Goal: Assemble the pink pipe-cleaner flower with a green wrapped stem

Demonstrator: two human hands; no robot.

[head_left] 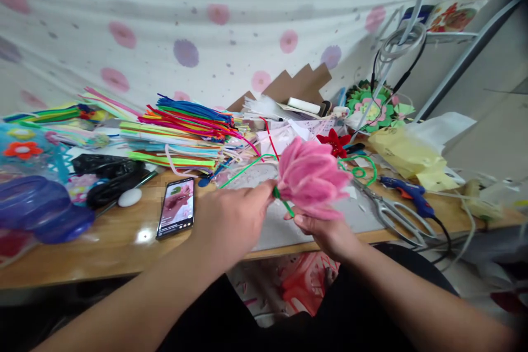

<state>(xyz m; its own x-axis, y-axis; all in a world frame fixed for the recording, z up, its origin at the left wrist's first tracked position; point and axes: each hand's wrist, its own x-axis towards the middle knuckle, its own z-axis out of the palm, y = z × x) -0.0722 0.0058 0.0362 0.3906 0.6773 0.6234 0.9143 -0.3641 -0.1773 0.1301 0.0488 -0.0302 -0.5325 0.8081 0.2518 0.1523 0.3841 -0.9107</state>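
Left hand (233, 220) pinches the pink pipe-cleaner flower (311, 179), right hand (328, 232) its green stem (287, 207), scissors (398, 216) at 4 o'clock.

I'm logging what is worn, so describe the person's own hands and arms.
The left hand and right hand are gloveless, and no sleeves show on the left forearm or right forearm. No watch or bracelet is visible. Blur hides finer detail on the left hand.

Left of the pink flower (313, 179), the left hand (231, 220) is blurred; below the flower, its petals hide part of the right hand (332, 235). Far left of the flower, the view's edge cuts off a purple plastic thing (45, 212).
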